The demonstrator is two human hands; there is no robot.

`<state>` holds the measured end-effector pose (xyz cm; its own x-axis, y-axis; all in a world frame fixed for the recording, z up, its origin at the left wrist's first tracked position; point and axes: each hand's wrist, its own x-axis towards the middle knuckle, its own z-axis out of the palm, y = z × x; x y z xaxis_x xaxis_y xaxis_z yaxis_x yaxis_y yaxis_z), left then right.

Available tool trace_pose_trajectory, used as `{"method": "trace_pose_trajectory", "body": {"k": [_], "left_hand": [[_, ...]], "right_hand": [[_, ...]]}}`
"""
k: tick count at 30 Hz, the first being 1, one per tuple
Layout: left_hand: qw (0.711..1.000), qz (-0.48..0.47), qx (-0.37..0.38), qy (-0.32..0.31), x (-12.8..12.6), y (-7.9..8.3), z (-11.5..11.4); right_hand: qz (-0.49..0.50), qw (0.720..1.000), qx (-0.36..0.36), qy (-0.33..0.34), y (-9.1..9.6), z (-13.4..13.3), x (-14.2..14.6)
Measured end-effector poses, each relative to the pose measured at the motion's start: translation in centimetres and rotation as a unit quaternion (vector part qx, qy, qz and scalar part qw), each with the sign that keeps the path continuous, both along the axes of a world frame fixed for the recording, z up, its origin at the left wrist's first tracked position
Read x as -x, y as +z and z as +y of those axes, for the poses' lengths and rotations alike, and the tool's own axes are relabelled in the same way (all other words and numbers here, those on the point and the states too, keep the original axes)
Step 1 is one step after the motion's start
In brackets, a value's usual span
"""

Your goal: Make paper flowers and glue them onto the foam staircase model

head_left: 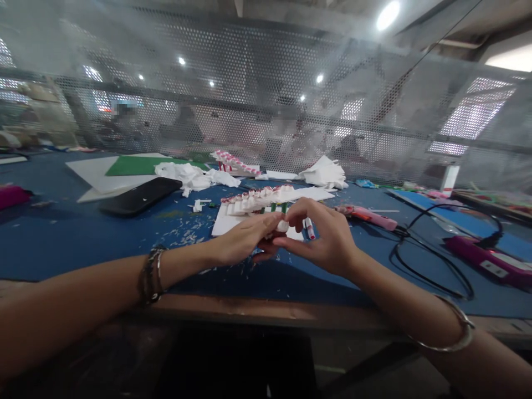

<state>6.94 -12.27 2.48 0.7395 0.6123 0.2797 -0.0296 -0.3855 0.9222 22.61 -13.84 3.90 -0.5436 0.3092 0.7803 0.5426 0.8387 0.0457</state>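
A small white rounded piece [282, 226] sits between my two hands, above the near part of the table. My left hand [249, 238] is closed around it, thumb on top and fingers curled beneath. From the other side, my right hand [320, 233] pinches at the same piece with thumb and index finger. Its exact kind is hard to make out, as the fingers cover much of it. Just beyond lies a row of white pieces with red tops [253, 199], slanting over a white board [224, 220]. Green upright sticks [284, 208] show beside the row. A white marker-like tube with a red end [310, 228] lies by my right hand.
Left of the work lie a black phone [141, 197], crumpled white tissue [187, 176] and a green sheet [133, 165]. Behind stands a pink-dotted row [235, 162]. On the right are a pink glue gun [369, 217], a black cable [399, 260] and a magenta power strip [486, 263].
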Motion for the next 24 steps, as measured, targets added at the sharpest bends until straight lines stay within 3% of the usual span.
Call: {"method": "trace_pose_trajectory", "body": {"k": [8, 17, 24], "left_hand": [[0.997, -0.047, 0.028, -0.048, -0.31, -0.56, 0.17], [0.996, -0.055, 0.064, 0.0, -0.72, -0.69, 0.22], [0.998, -0.012, 0.058, -0.012, -0.52, -0.64, 0.48]], "right_hand": [[-0.058, 0.991, -0.078, -0.09, -0.03, -0.21, 0.59], [-0.074, 0.989, -0.118, -0.054, -0.16, -0.31, 0.68], [-0.064, 0.992, -0.101, -0.046, -0.09, -0.24, 0.59]]}}
